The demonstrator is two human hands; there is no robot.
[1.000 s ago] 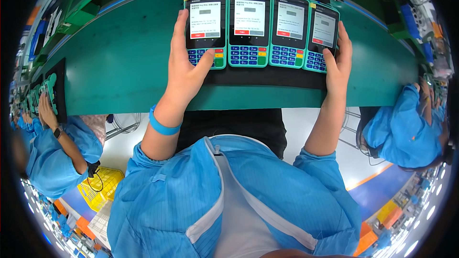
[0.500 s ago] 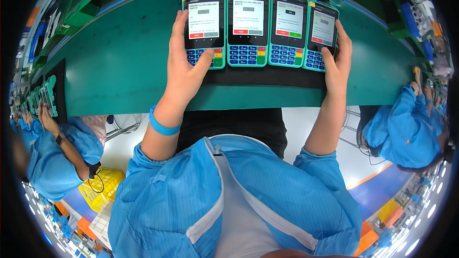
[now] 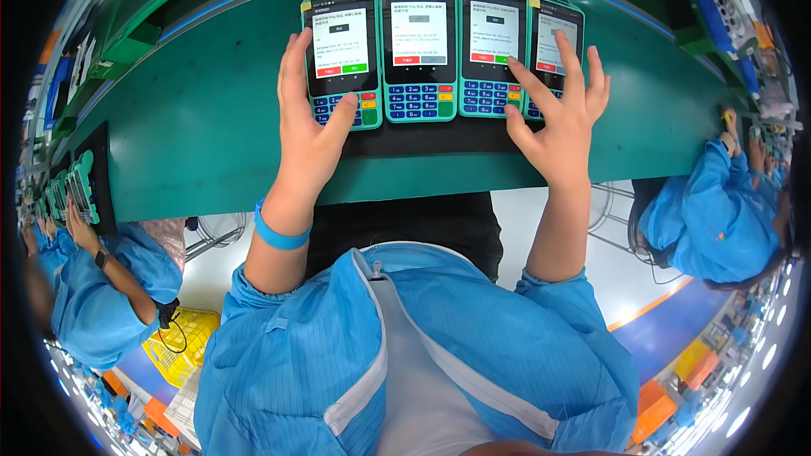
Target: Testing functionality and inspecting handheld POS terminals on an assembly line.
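Observation:
A row of several green card payment terminals with lit screens and blue keypads lies side by side. My left hand [image 3: 306,148] holds the leftmost terminal [image 3: 341,42], fingers straight along its left edge and thumb over its keypad. Beside that lies the second terminal [image 3: 420,38], untouched. My right hand [image 3: 562,135] is spread open over the two terminals on the right. Its index fingertip is at the green button on the screen of the third terminal [image 3: 490,25]. Other fingers partly cover the rightmost terminal [image 3: 551,17]. Whether they touch it I cannot tell.
Under the terminals is a black mat [image 3: 397,142] on a green worktable [image 3: 203,118]. A co-worker in blue [image 3: 114,295] handles similar devices at the far left; another person [image 3: 701,219] sits at the right. A yellow basket [image 3: 182,346] stands below left.
My right hand has left the rightmost terminal's right edge and moved left, fingers spreading over the screens. A grey button on the leftmost terminal's screen has turned green. My left hand keeps its place on that terminal.

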